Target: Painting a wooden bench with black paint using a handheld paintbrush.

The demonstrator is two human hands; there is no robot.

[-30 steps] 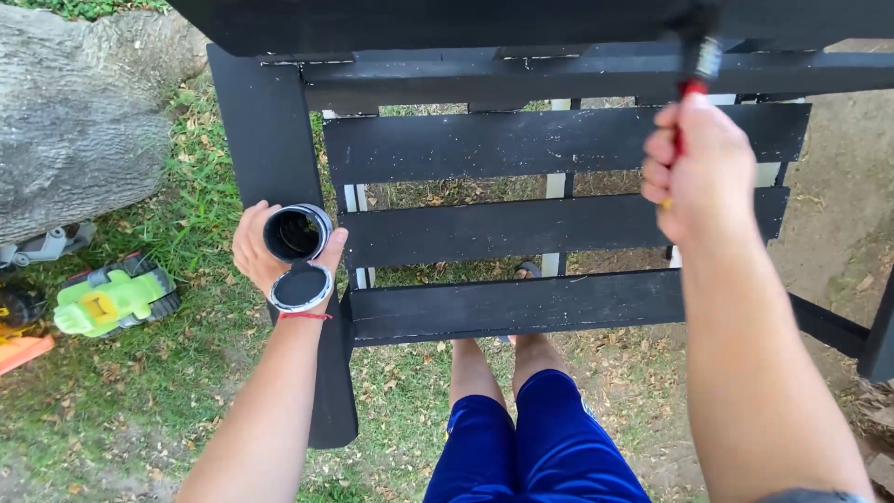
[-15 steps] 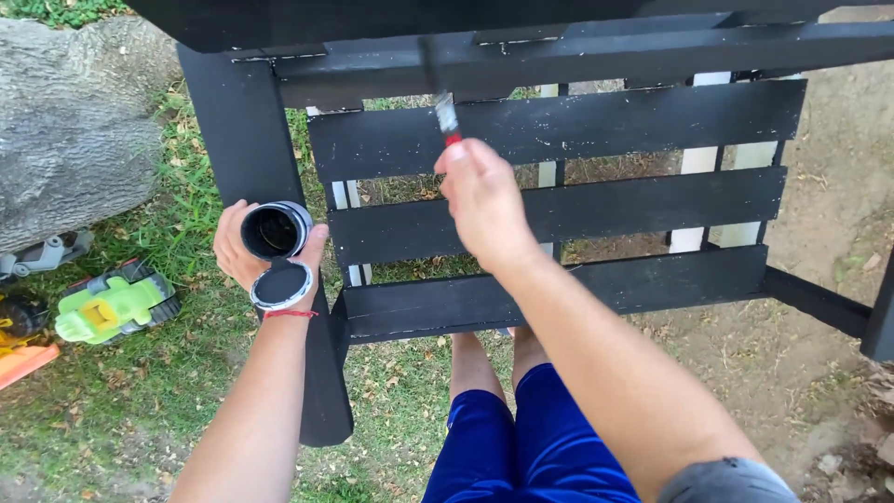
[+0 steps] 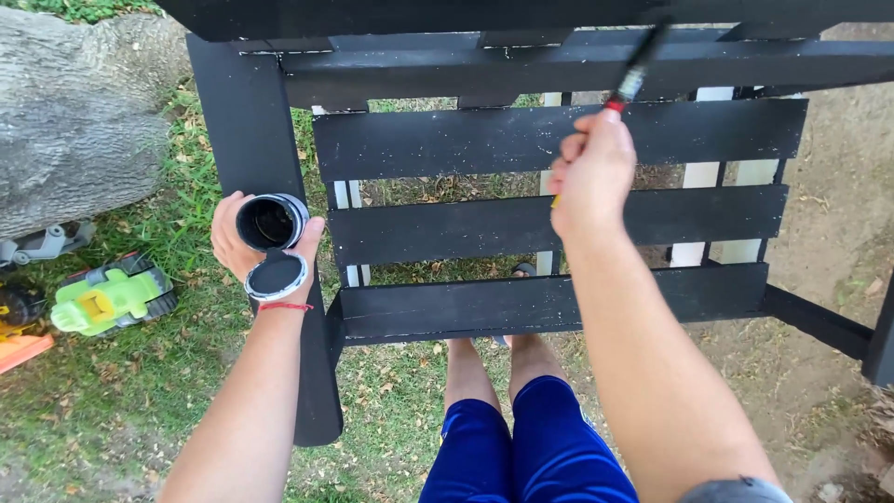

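The paintbrush (image 3: 636,73) above the right hand (image 3: 590,177) is motion-blurred, its bristles lost against the black slats. Left of the left hand (image 3: 244,244), an orange toy (image 3: 20,349) is cut off by the frame edge. The person's feet are hidden behind the lowest slat (image 3: 559,300).

Left hand (image 3: 244,244) palm up, fingers curled in grip; right hand (image 3: 590,175) raised, fisted, arm extended forward.
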